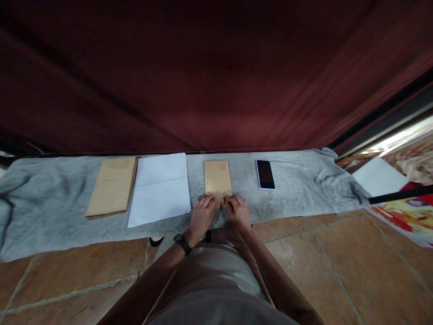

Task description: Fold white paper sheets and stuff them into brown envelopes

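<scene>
A tan paper envelope [217, 177] lies flat on a grey cloth, its short near edge towards me. My left hand [204, 208] is at its near left corner, fingers curled and pressed on the paper. At the near right corner, my right hand [238, 208] pinches the edge between thumb and fingers. The near edge is partly covered by my fingertips. Left of the envelope lies a white sheet of paper [160, 192] with a crease across it. Farther left is a thick stack of larger tan envelopes [111, 186].
A phone [265, 174] with a dark screen lies right of the envelope on the grey cloth [301, 180]. A dark red curtain-like fabric [216, 90] rises behind the cloth. At the far right are a white sheet [379, 177] and a colourful printed package [409, 214]. Tiled floor [304, 257] shows below.
</scene>
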Available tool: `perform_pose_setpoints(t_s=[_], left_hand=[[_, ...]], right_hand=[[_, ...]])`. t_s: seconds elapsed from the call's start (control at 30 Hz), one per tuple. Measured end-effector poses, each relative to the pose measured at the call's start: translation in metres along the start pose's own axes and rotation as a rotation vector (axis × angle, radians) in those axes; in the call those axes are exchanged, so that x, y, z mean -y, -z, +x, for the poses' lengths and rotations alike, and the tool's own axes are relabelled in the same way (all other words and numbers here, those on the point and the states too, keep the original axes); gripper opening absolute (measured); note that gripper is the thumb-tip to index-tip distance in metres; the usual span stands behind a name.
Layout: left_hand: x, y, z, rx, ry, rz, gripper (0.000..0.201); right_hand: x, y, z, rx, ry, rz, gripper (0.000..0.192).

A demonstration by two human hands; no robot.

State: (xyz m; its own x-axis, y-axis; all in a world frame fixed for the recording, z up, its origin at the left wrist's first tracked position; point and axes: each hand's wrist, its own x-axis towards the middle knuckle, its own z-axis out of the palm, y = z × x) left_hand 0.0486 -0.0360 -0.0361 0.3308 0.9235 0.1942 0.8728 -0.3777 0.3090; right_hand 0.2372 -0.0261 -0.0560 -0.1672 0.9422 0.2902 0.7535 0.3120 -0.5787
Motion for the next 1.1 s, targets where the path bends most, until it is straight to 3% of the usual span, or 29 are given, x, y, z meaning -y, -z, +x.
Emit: perform_pose_setpoints(t_s=[0.17, 0.3, 0.5, 0.63, 0.83, 0.93, 1.1], left_hand=[[-0.007, -0.005, -0.013, 0.054, -0.163, 0.009, 0.045], [-0.007, -0.009, -0.02, 0.058, -0.162, 0.025, 0.043], [0.007, -0.005, -0.028, 0.009, -0.091, -0.026, 0.048], [0.002, -0.01, -0.003, -0.039, -0.024, -0.07, 0.05], [0.0, -0.024, 0.053, 0.036, 0.02, 0.027, 0.059], [0.012, -0.027, 0.06, 0.026, 0.065, 0.081, 0.062], [0.028, -0.029, 0.05, -0.033, 0.081, 0.118, 0.063]], right_hand=[[0.01, -0.004, -0.004, -0.033, 0.062, 0.0, 0.031], [0.025, -0.01, -0.009, 0.075, 0.204, 0.022, 0.042], [0.029, -0.008, -0.018, 0.191, 0.259, -0.157, 0.056], [0.027, -0.008, -0.021, 0.198, 0.304, -0.245, 0.062], [0.029, -0.01, -0.025, 0.149, 0.323, -0.248, 0.055], [0.029, -0.01, -0.026, 0.126, 0.323, -0.244, 0.055], [0.029, -0.01, -0.024, 0.113, 0.321, -0.239, 0.061]])
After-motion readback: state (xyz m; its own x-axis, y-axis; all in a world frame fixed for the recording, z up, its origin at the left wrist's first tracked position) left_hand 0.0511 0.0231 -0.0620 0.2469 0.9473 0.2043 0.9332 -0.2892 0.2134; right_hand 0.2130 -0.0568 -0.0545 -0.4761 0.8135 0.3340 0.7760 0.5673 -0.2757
